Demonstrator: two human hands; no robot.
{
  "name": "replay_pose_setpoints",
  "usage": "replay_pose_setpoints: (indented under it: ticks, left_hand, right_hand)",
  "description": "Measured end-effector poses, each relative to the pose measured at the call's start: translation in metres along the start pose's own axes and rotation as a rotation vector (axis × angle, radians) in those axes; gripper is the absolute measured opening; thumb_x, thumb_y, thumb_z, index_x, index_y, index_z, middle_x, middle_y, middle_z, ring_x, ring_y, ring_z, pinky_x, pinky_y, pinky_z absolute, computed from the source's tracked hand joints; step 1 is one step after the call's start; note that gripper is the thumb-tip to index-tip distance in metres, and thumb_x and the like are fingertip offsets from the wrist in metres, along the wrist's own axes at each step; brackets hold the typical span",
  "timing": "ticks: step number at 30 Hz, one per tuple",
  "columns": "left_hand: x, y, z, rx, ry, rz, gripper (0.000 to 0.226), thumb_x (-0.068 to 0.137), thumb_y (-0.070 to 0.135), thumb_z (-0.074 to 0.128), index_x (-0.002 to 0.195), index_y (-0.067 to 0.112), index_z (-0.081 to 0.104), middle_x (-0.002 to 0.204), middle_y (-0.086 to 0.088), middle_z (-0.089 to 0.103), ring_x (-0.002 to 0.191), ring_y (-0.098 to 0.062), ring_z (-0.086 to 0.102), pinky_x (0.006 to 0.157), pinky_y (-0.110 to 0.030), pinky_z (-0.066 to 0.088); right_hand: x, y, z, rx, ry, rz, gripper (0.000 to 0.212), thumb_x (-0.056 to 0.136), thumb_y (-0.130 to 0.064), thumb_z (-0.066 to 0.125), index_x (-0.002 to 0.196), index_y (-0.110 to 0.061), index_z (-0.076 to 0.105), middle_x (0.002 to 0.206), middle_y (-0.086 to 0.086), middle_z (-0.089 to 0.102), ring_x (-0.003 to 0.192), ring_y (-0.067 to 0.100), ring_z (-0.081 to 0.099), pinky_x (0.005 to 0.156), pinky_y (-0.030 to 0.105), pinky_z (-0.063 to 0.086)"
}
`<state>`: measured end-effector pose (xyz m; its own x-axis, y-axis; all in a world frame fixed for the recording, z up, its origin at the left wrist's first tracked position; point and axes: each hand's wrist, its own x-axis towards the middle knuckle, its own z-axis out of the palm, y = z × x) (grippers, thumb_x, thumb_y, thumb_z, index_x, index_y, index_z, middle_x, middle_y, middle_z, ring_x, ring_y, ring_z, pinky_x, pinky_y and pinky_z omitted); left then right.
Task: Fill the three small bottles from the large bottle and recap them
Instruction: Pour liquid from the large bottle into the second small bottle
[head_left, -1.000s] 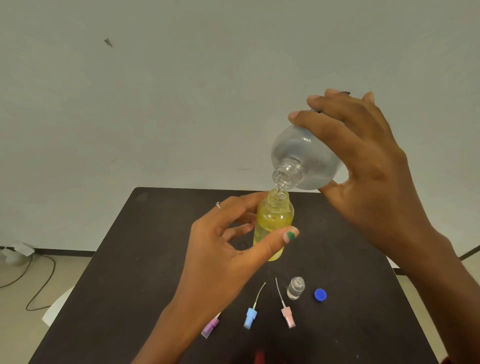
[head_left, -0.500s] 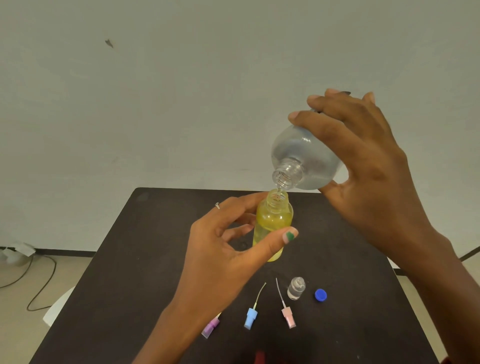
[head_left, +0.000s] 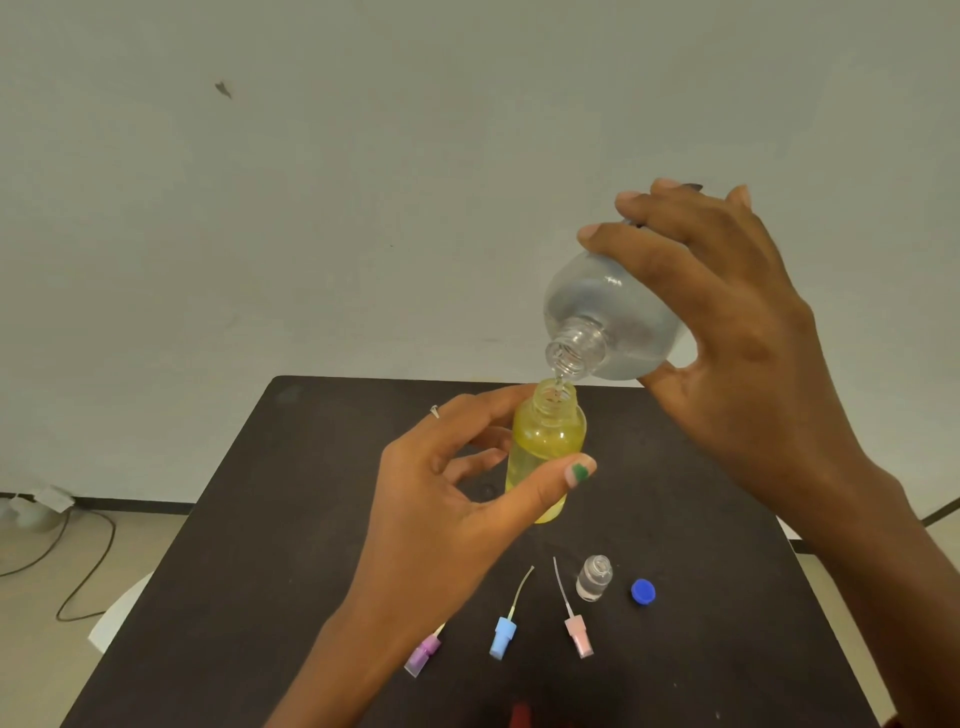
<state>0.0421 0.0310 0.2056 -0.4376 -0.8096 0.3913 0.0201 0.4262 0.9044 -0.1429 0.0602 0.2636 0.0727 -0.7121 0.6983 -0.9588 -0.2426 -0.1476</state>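
The yellow bottle (head_left: 545, 447) is held up above the middle of the black table (head_left: 291, 545), roughly upright, its open neck just under the mouth of the large clear bottle (head_left: 608, 322). A thin stream of clear liquid runs from one mouth into the other. The left hand (head_left: 441, 519) pinches the yellow bottle between thumb (its nail painted green) and the curled fingers behind it. The right hand (head_left: 727, 332) is wrapped around the body of the large bottle, fingers over the top and thumb beneath, tipping it mouth-down toward the near left.

Over the last second almost nothing has shifted: both hands and both bottles sit where they were, and the pour carries on. The level in the yellow bottle already looks high, close to the shoulder, so I judge this fill is nearly done and the large bottle will soon need righting to avoid overflow.

On the table nearer the camera lie three spray caps with dip tubes: a purple cap (head_left: 423, 654) at the left, partly hidden by the left forearm, a blue cap (head_left: 501, 636) and a pink cap (head_left: 577, 631). Just right of the pink one stands a small clear bottle (head_left: 594, 578), uncapped, and beside it a round blue lid (head_left: 643, 592). A third small bottle is not in view. No recapping has begun.
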Motion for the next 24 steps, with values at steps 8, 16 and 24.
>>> replay_pose_setpoints:
  ticks: [8,16,24]
  left_hand:
    - [0.0001,0.0004,0.0,-0.004,-0.001,-0.004,0.037,0.069,0.044,0.075,0.106,0.038,0.07,0.096,0.009,0.073,0.094,-0.023,0.069,0.082,-0.028,0.058]
    - [0.0003,0.0005,0.0004,-0.008,0.001,-0.007,0.038,0.069,0.043,0.075,0.106,0.036,0.07,0.096,0.009,0.073,0.094,-0.023,0.069,0.083,-0.028,0.058]
    - [0.0011,0.0005,0.0016,-0.007,-0.001,-0.012,0.039,0.069,0.044,0.075,0.107,0.037,0.069,0.096,0.008,0.073,0.093,-0.025,0.068,0.083,-0.03,0.058]
  right_hand:
    - [0.0,0.0001,-0.0002,-0.001,0.004,-0.004,0.058,0.074,0.013,0.069,0.125,-0.009,0.057,0.131,0.017,0.051,0.129,0.033,0.042,0.114,0.052,0.017]
    - [-0.0006,0.0008,-0.0003,-0.003,0.003,-0.003,0.059,0.073,0.014,0.068,0.125,-0.009,0.057,0.131,0.016,0.051,0.129,0.033,0.042,0.114,0.051,0.018]
    - [-0.0003,0.002,0.0002,-0.005,0.007,0.0,0.06,0.072,0.015,0.068,0.126,-0.01,0.057,0.131,0.016,0.051,0.13,0.032,0.041,0.115,0.048,0.016]
